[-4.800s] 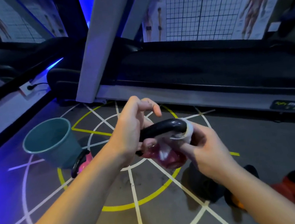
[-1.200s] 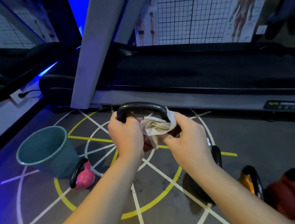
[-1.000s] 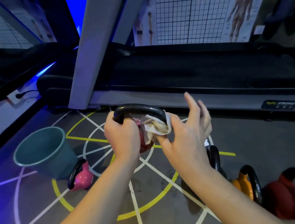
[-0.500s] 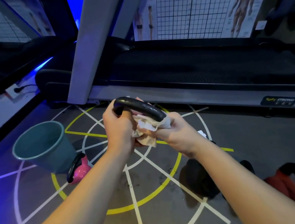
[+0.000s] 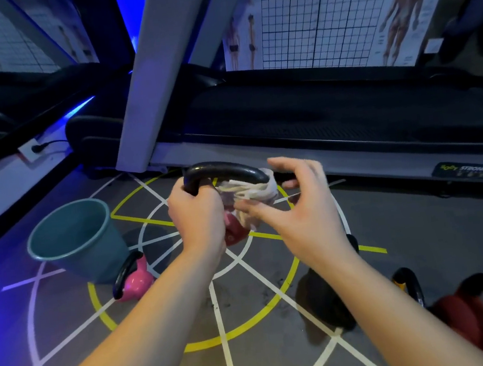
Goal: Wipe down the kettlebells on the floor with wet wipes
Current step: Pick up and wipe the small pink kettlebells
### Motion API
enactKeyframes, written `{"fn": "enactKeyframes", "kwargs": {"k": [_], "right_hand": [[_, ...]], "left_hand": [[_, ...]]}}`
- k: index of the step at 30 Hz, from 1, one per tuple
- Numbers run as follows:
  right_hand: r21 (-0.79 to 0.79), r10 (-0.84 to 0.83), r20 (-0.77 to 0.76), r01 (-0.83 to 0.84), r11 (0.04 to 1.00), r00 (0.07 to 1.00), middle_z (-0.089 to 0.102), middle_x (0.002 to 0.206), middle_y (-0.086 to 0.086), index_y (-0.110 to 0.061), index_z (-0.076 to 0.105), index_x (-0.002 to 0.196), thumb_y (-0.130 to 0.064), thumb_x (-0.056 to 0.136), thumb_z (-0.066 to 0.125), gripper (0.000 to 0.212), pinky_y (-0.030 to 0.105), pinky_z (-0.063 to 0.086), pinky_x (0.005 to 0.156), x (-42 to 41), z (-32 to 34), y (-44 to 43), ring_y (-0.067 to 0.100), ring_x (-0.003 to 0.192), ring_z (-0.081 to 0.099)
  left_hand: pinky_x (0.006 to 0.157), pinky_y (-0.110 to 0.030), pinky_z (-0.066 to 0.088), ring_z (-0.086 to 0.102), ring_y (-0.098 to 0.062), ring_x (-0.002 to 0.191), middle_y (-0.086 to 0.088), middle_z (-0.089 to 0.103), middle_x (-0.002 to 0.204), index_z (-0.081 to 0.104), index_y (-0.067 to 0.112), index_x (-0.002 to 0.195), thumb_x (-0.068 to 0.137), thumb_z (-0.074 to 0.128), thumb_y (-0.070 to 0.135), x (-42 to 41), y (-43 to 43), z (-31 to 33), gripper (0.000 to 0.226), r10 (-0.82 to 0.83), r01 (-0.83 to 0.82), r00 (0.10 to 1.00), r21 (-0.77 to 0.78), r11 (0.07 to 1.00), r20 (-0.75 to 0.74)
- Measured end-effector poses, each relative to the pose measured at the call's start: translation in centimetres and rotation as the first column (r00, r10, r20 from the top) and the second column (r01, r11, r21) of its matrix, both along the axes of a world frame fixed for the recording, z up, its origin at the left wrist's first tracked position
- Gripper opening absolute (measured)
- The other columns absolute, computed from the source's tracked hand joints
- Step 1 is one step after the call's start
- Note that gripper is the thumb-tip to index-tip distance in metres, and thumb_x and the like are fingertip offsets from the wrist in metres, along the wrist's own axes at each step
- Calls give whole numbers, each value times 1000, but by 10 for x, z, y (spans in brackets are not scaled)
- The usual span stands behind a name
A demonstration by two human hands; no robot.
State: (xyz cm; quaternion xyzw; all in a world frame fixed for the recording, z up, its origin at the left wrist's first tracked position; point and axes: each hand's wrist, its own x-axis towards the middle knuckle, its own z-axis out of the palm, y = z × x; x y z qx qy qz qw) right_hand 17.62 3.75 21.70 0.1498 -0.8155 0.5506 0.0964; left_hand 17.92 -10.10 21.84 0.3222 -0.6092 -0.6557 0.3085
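Observation:
My left hand (image 5: 196, 215) grips the left end of the black handle (image 5: 224, 171) of a red kettlebell (image 5: 234, 232) and holds it up off the floor. A crumpled white wet wipe (image 5: 250, 193) hangs over the right end of that handle. My right hand (image 5: 296, 208) hovers around the wipe with its fingers spread and straight; the thumb tip lies at the wipe's lower edge. Most of the red body is hidden behind my left hand and the wipe.
A teal bucket (image 5: 72, 241) stands left, with a pink kettlebell (image 5: 134, 280) against it. A black kettlebell (image 5: 329, 302), a yellow one (image 5: 405, 284) and a large red one (image 5: 475, 315) sit at lower right. A treadmill (image 5: 317, 120) and its slanted post (image 5: 146, 73) block the far side.
Half a second ago my right hand gripped the wipe round the handle; now its fingers have spread off it. My left hand keeps its hold and the handle sits more level.

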Motion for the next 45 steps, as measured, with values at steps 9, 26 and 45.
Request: {"fn": "enactKeyframes", "kwargs": {"k": [9, 26, 45], "right_hand": [[-145, -116, -39, 109, 983, 993, 71, 86, -16, -25, 73, 102, -10, 99, 64, 18, 9, 44, 65, 9, 4, 14, -2, 80, 65], [-5, -170, 58, 170, 985, 984, 55, 60, -7, -30, 53, 146, -12, 103, 50, 46, 29, 38, 54, 25, -14, -14, 7, 53, 45], [32, -85, -352, 103, 994, 932, 49, 147, -7, -11, 53, 145, 1, 97, 52, 50, 19, 35, 115, 29, -7, -13, -4, 142, 38]], "left_hand": [[79, -43, 58, 72, -22, 79, -9, 73, 84, 63, 20, 83, 87, 48, 4, 1, -2, 1, 22, -8, 9, 999, -24, 1000, 52], [61, -35, 41, 54, -18, 70, -3, 61, 76, 58, 9, 85, 82, 53, 3, -1, 2, -2, 8, 40, 13, 988, -331, 944, 151], [64, -38, 42, 52, -17, 68, 4, 56, 68, 52, 14, 79, 92, 58, 9, 6, 13, 1, 15, 5, 46, 995, -522, 852, 96]]}}
